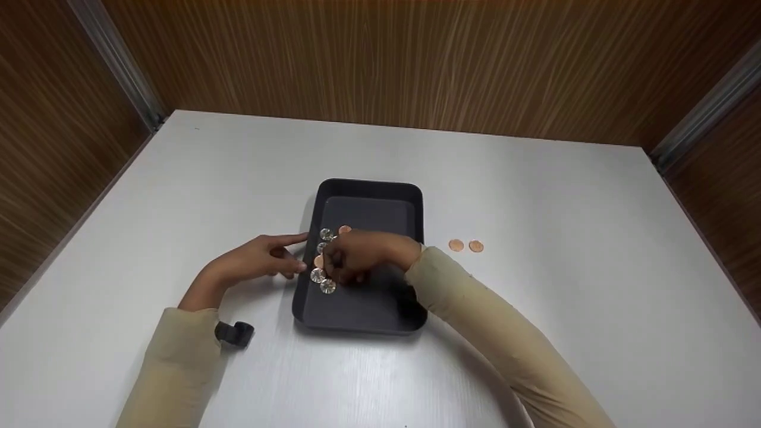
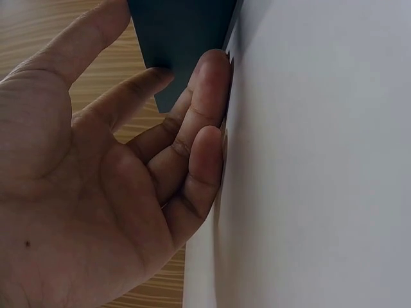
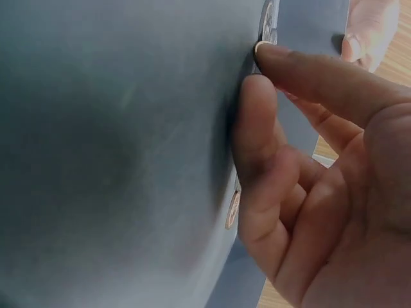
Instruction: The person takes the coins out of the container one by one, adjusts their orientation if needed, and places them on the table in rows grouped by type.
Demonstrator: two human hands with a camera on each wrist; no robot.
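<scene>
A black tray (image 1: 364, 189) lies in the middle of the white table (image 1: 535, 178). Several silver and copper coins (image 1: 326, 234) lie in a row along its left side. My right hand (image 1: 352, 257) reaches into the tray over this row. Its thumb and forefinger tips (image 3: 255, 82) meet at a coin's edge on the tray floor (image 3: 115, 147), a silver coin (image 3: 267, 18) just beyond and a copper coin (image 3: 232, 209) under the other fingers. My left hand (image 1: 260, 260) rests on the table (image 2: 321, 160) beside the tray's left wall (image 2: 183, 35), fingers (image 2: 204, 160) relaxed, holding nothing.
Two copper coins (image 1: 456, 245) (image 1: 475, 246) lie on the table just right of the tray. Wood-grain walls (image 1: 380, 59) close in the table at the back and both sides. A black strap mount (image 1: 235, 333) sits on my left wrist.
</scene>
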